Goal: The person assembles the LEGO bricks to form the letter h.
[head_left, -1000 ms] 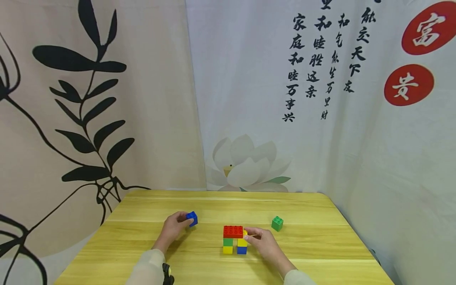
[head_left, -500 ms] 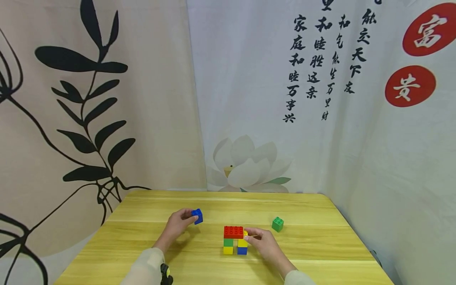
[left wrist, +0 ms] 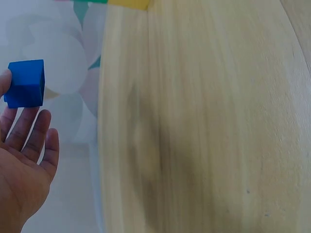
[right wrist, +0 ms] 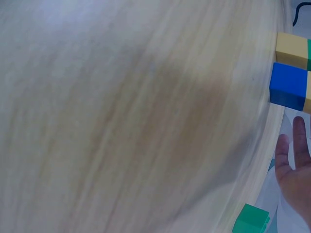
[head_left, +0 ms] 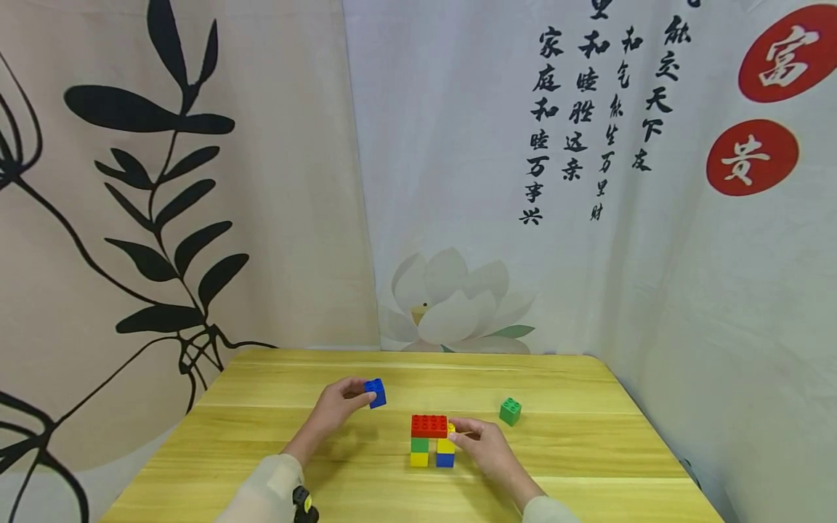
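Note:
In the head view my left hand (head_left: 338, 405) pinches a blue toy brick (head_left: 375, 393) between thumb and fingers, held above the table. The left wrist view shows the same blue brick (left wrist: 26, 83) at its left edge, the other fingers extended below it. Right of centre stands a small arch: a red brick (head_left: 429, 426) bridges a green-on-yellow column and a column of a yellow brick (head_left: 446, 444) on a blue brick (head_left: 445, 460). My right hand (head_left: 485, 444) pinches the yellow brick's upper right end with thumb and forefinger; the right wrist view cuts off that contact.
A loose green brick (head_left: 510, 411) lies on the wooden table (head_left: 562, 457), to the right of the arch and beyond my right hand. A printed cloth (head_left: 458, 181) hangs behind the table's far edge.
My left hand has carried the blue brick to the right and slightly farther off, closer to the arch. The right hand, the arch and the loose green brick keep their places.

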`<state>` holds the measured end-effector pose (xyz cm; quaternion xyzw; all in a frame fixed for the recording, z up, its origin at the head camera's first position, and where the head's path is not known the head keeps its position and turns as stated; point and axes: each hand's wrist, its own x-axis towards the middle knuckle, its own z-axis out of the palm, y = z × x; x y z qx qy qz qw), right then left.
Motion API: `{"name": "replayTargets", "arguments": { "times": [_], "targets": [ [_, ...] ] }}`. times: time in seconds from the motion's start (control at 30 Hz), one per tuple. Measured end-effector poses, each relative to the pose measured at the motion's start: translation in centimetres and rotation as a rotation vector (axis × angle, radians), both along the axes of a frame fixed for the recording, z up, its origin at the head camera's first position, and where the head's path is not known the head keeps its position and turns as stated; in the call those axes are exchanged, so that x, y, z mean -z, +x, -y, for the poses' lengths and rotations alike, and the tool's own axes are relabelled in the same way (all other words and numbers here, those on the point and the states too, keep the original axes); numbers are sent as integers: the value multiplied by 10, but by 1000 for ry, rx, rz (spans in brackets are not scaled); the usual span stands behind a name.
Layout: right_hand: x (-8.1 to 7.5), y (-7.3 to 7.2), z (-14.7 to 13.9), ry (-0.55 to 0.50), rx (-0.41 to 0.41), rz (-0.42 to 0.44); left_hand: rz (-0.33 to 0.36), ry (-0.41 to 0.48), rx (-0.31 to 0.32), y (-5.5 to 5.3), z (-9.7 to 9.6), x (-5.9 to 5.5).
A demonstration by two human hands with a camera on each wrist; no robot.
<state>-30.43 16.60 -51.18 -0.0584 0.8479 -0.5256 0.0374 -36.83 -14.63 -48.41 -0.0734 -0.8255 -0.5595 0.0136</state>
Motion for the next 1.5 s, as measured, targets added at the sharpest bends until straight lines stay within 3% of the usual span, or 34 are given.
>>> {"name": "replayTargets", "arguments": {
  "times": [0.37, 0.7, 1.5],
  "targets": [
    [-1, 1, 0, 6, -6, 1, -64, -16, 89, 10, -17, -14],
    [0, 1, 1, 7, -7, -7, -49, -45, 132, 20, -30, -26],
    [0, 1, 1, -6, 5, 4, -75, -81, 284, 25, -55, -27]
  ]
}}
